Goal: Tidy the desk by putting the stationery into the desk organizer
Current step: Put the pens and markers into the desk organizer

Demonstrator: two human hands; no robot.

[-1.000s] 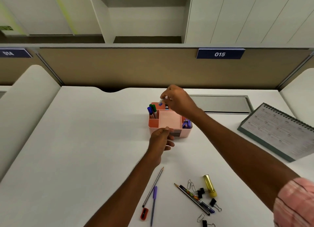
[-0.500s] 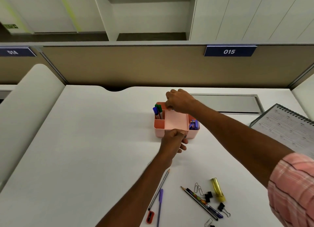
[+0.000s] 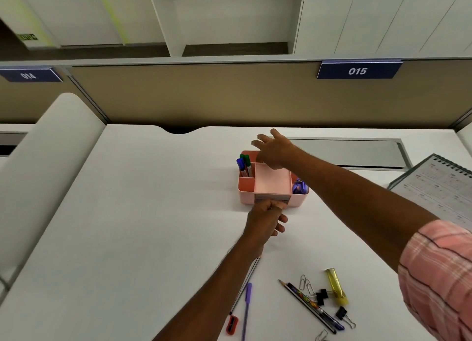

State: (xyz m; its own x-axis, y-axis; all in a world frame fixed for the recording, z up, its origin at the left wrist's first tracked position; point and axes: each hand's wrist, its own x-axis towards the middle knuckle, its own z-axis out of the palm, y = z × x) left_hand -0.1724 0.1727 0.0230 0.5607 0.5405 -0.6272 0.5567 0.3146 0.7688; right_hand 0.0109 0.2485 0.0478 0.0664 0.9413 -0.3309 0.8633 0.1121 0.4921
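Note:
A pink desk organizer [image 3: 246, 196] stands mid-desk with blue and green markers [image 3: 244, 163] upright in its back left cell and purple items [image 3: 299, 187] in its right cell. My left hand [image 3: 265, 216] pinches the organizer's front drawer edge. My right hand [image 3: 273, 149] hovers over the organizer's back edge with fingers spread and nothing in it. Loose stationery lies near me: a patterned pencil [image 3: 304, 298], a yellow highlighter [image 3: 335, 288], a purple pen [image 3: 247, 307], a red sharpener [image 3: 232, 325], paper clips [image 3: 306, 284] and black binder clips [image 3: 322, 296].
A spiral-bound calendar [image 3: 434, 187] lies at the right edge of the white desk [image 3: 140, 213]. A grey cable flap [image 3: 347, 152] sits behind the organizer. A tan partition [image 3: 204, 95] closes the back, with a padded divider [image 3: 43, 161] at left.
My right hand has let go of the small item it was lowering into the organizer's back cell and has risen with fingers spread. My left hand stays at the organizer's front.

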